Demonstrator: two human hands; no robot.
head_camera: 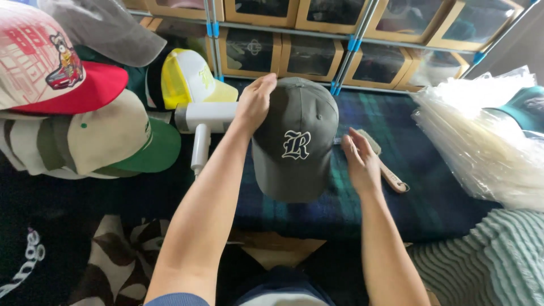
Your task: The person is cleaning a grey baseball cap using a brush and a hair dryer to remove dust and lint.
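Item: olive-green baseball cap [294, 141], embroidered white letter on the front panel. It sits crown-up on the dark plaid blanket [413, 170] directly in front of me, brim pointing toward my body, so the front faces me.

My left hand [255, 102]: fingers curled over the rear left of the crown, gripping it; this looks like a steadying hold that keeps the cap from sliding on the cloth.

My right hand [360, 161]: lies along the cap's right side with fingers loosely extended, gripping nothing. It rests partly over a wooden-handled brush [391, 175] that lies on the blanket just beside the cap; whether the fingers press on the brush I cannot tell.

Beside the cap, left: white handheld appliance [201, 127] lying flat, handle toward me, close to my left forearm and within easy reach.

Further left: heap of caps, among them a yellow-and-white cap [190, 76], a cream cap with green brim [122, 139] and a red-brimmed cap [62, 68], overlapping one another.

Right edge: stack of clear plastic bags [481, 136], with a teal cap [524, 107] lying on it.

Behind: cardboard boxes with clear windows [309, 54], ranged on a metal-framed rack.
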